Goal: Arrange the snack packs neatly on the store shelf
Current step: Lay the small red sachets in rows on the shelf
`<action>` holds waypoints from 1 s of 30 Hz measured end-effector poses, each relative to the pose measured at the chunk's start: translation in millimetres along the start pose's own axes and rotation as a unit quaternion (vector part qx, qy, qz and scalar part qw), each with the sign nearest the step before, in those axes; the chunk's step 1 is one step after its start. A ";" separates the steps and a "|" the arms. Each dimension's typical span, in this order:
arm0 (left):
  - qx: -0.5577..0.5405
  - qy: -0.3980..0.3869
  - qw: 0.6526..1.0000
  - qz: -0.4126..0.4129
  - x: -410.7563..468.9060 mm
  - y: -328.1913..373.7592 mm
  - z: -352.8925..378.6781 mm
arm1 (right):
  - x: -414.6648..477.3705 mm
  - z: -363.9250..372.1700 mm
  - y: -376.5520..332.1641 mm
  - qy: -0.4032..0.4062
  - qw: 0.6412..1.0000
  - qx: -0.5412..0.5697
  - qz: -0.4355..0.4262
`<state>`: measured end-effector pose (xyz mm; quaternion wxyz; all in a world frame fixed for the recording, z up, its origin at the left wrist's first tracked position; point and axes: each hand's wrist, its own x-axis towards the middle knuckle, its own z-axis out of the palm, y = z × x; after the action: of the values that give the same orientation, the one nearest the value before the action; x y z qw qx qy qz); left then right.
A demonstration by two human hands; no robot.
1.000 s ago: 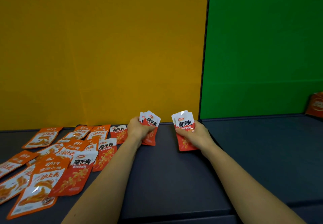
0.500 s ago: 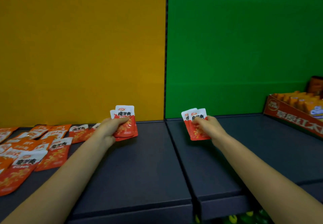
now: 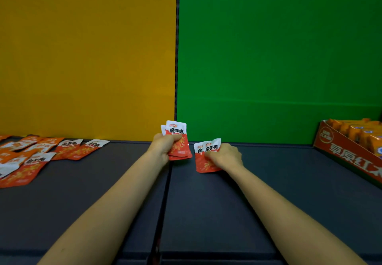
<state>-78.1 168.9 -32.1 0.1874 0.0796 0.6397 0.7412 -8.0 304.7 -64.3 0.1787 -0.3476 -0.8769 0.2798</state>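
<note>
While left hand (image 3: 163, 146) and right hand (image 3: 226, 156) grip red packs (image 3: 177, 131) | box (image 3: 339, 151) holds orange packs (image 3: 359, 130)

My arms reach forward over the shelf (image 3: 268, 192), side by side near its middle. A seam (image 3: 165, 202) runs front to back down the shelf between them. My left hand (image 3: 163, 146) grips the left bundle (image 3: 177, 138) of packs upright, over the seam's far end, before the back wall (image 3: 82, 58). Just right of it, and apart from it, my right hand (image 3: 226, 156) grips the right bundle (image 3: 204, 161), which sits left of that hand. Loose packs (image 3: 31, 157) lie overlapping on the shelf at far left. A box (image 3: 349, 157) stands on the shelf at far right, with packs in it.
</note>
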 end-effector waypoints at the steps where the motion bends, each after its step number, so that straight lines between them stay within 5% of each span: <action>1: 0.008 -0.002 1.000 -0.001 2.2 -3.0 1.4 | -0.1 0.3 0.0 0.000 1.000 -0.016 -0.009; 8: 0.045 0.014 0.999 -0.010 7.1 -8.9 -6.9 | 0.2 -2.6 1.0 -0.010 0.994 -0.100 -0.045; 17: 0.044 -0.011 0.998 -0.042 5.9 -8.2 -7.5 | 34.1 -37.6 38.8 -0.036 0.998 0.054 -0.019; 21: 0.041 -0.032 0.998 -0.039 4.6 -9.8 -6.9 | 37.0 -28.9 48.0 -0.072 0.997 -0.030 0.001; 25: 0.027 -0.045 0.998 -0.046 1.0 -9.7 -8.7 | 31.1 -22.8 43.9 -0.016 0.989 -0.144 -0.043; 30: -0.017 -0.037 0.998 -0.057 -9.6 -7.3 -9.0 | 19.4 -26.6 42.6 0.047 0.985 -0.147 -0.080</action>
<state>-71.2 157.8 -39.6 0.2537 0.0671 0.6231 0.7368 13.7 353.9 -67.4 0.1881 -0.3115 -0.9242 0.1157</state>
